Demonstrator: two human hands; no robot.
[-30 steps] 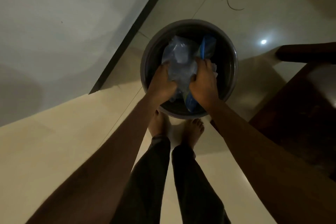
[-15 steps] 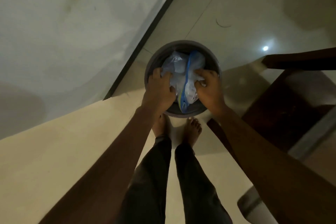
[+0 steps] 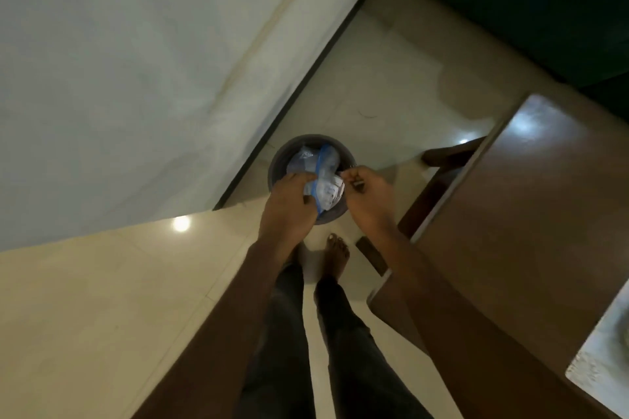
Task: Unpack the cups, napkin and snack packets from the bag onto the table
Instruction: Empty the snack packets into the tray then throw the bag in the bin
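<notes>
Head view, looking straight down. Bag [image 3: 323,180] - clear plastic with a blue zip strip - is held between both hands, directly over a round dark bin [image 3: 293,145] that stands on the floor [image 3: 102,299]. It's not on the desk [image 3: 527,214] yet.

Left hand [image 3: 287,204]: fingers curled around the bag's left side, firm grip.
Right hand [image 3: 366,196]: thumb and forefinger pinch the bag's right edge by a white patch. Frame is dim and a bit blurred there.

Bag contents: pale crumpled shapes, can't tell what they are.

The desk is brown wood, to the person's right, with its near corner beside the right forearm. The bin sits close to the white wall [image 3: 136,78], by the dark skirting. Bare feet [image 3: 337,253] stand just behind the bin, dark trousers [image 3: 343,333] above them.
</notes>
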